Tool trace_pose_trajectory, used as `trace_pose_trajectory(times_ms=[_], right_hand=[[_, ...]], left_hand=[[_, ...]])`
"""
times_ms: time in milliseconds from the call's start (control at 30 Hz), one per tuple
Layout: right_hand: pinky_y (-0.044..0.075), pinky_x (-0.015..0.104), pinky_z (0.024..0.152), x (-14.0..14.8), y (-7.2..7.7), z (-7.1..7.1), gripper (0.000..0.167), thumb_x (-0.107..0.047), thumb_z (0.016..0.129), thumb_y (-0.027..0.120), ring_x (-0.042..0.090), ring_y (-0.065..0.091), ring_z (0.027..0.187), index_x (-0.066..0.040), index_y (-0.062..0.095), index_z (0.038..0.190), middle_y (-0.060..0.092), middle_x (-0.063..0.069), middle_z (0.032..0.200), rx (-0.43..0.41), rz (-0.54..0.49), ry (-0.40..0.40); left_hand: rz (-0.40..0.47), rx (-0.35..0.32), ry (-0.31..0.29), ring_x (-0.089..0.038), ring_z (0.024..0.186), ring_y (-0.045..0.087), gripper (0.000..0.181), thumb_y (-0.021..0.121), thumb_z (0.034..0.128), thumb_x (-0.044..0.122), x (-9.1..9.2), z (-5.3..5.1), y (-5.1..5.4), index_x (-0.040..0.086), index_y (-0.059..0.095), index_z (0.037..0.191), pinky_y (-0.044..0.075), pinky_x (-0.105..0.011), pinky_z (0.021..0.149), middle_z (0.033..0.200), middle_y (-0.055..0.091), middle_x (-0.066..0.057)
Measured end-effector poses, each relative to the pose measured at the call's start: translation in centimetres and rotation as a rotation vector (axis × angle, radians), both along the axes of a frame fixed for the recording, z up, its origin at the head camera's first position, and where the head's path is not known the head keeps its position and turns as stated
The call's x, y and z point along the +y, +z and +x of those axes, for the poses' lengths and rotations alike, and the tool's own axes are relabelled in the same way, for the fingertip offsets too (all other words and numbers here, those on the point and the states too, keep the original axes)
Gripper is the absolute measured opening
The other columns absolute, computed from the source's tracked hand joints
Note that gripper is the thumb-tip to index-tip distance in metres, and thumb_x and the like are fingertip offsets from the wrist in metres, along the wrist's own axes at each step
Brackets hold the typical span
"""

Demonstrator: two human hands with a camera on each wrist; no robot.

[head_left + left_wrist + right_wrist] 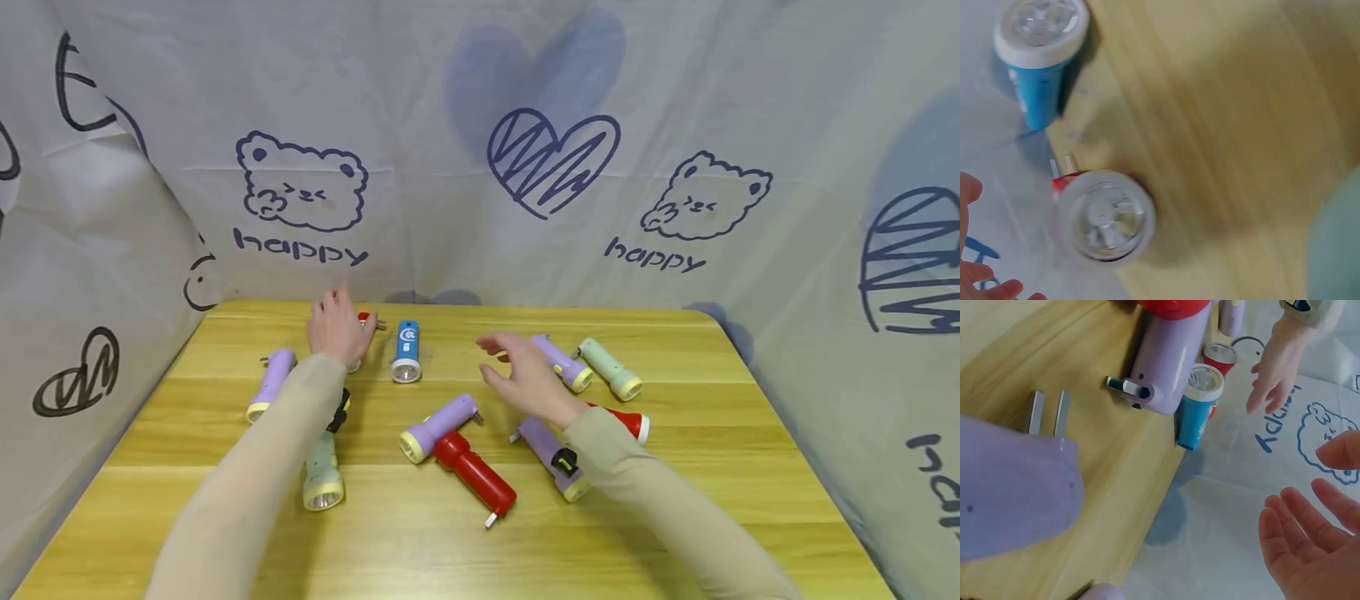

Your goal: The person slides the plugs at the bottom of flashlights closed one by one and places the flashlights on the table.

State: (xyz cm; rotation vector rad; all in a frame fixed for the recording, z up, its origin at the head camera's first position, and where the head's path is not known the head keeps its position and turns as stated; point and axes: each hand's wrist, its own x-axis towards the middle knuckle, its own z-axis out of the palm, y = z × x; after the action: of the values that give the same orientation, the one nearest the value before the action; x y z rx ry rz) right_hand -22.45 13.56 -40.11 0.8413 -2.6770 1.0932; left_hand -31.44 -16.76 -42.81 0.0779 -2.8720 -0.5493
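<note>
My left hand is over the far left of the table, fingers extended, beside a small red flashlight with a clear round head. The left wrist view shows a gap between the fingers and this flashlight. Just to its right lies a blue flashlight. My right hand hovers palm inward, fingers apart and slightly bent, holding nothing. Nearest to it are a purple flashlight on its right and another purple one below, with a black part on it.
A red flashlight touches a purple one at the table's centre. Green flashlights lie at left and right; another purple one is far left. Another red one is partly under the right sleeve. Printed cloth surrounds the table.
</note>
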Motion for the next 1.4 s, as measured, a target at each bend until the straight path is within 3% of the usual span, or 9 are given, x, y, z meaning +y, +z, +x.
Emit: trace_pose_trajectory(times_ms=[233,400,667,800,1033,1200,1400], right_hand=[[0.056,0.044,0.099,-0.9,-0.5,0.1,0.035,-0.01,0.097,0.063,0.031,0.065,0.116,0.0,0.06,0.13,0.066,0.016,0.129,-0.006,0.041,0.034],[0.056,0.043,0.099,-1.2,-0.8,0.2,0.036,-0.014,0.098,0.063,0.029,0.065,0.115,-0.003,0.059,0.132,0.065,0.015,0.13,-0.035,0.089,0.028],[0.055,0.044,0.099,-1.8,-1.2,0.5,0.038,-0.015,0.098,0.063,0.028,0.064,0.116,-0.003,0.058,0.134,0.065,0.014,0.131,-0.066,0.118,0.033],[0.055,0.047,0.1,-2.0,-1.3,0.5,0.039,-0.015,0.098,0.063,0.029,0.064,0.117,-0.003,0.057,0.135,0.064,0.015,0.132,-0.088,0.104,0.039],[0.055,0.047,0.1,-2.0,-1.2,0.5,0.038,-0.015,0.099,0.062,0.028,0.064,0.117,-0.004,0.058,0.134,0.064,0.016,0.133,-0.093,0.114,0.051],[0.056,0.045,0.098,-1.7,-1.3,0.4,0.037,-0.015,0.098,0.063,0.028,0.065,0.115,-0.004,0.059,0.133,0.065,0.014,0.132,-0.076,0.122,0.045],[0.055,0.05,0.099,-1.2,-1.4,0.4,0.038,-0.013,0.098,0.063,0.032,0.064,0.115,-0.001,0.058,0.134,0.063,0.02,0.132,-0.083,0.103,0.049]], left_hand=[[-0.062,-0.191,0.03,-0.055,0.128,0.046,0.084,0.053,0.1019,0.044,0.0,0.1,-0.9,-0.007,0.014,0.156,0.045,-0.061,0.108,0.148,0.036,-0.037],[-0.103,-0.323,0.042,-0.054,0.133,0.044,0.086,0.049,0.1023,0.05,0.1,0.1,-1.2,-0.011,0.017,0.154,0.045,-0.061,0.108,0.149,0.037,-0.037],[-0.091,-0.427,0.06,-0.051,0.123,0.055,0.081,0.05,0.1022,0.049,-0.1,-0.3,-2.2,-0.01,0.024,0.151,0.051,-0.058,0.1,0.142,0.047,-0.035],[-0.079,-0.454,0.069,-0.051,0.126,0.053,0.082,0.05,0.1028,0.047,-0.4,-0.7,-2.6,-0.011,0.02,0.153,0.05,-0.058,0.102,0.143,0.046,-0.037],[-0.077,-0.468,0.067,-0.049,0.117,0.059,0.076,0.052,0.1033,0.038,-1.0,-0.9,-2.6,-0.013,0.022,0.15,0.054,-0.055,0.097,0.136,0.052,-0.037],[-0.058,-0.463,0.058,-0.048,0.113,0.062,0.07,0.051,0.1034,0.037,-0.8,-0.6,-1.8,-0.014,0.029,0.146,0.055,-0.053,0.093,0.131,0.056,-0.037],[-0.04,-0.376,-0.001,-0.046,0.105,0.064,0.059,0.05,0.1036,0.037,-0.4,-0.4,-0.5,-0.014,0.041,0.133,0.057,-0.053,0.085,0.123,0.06,-0.035]])
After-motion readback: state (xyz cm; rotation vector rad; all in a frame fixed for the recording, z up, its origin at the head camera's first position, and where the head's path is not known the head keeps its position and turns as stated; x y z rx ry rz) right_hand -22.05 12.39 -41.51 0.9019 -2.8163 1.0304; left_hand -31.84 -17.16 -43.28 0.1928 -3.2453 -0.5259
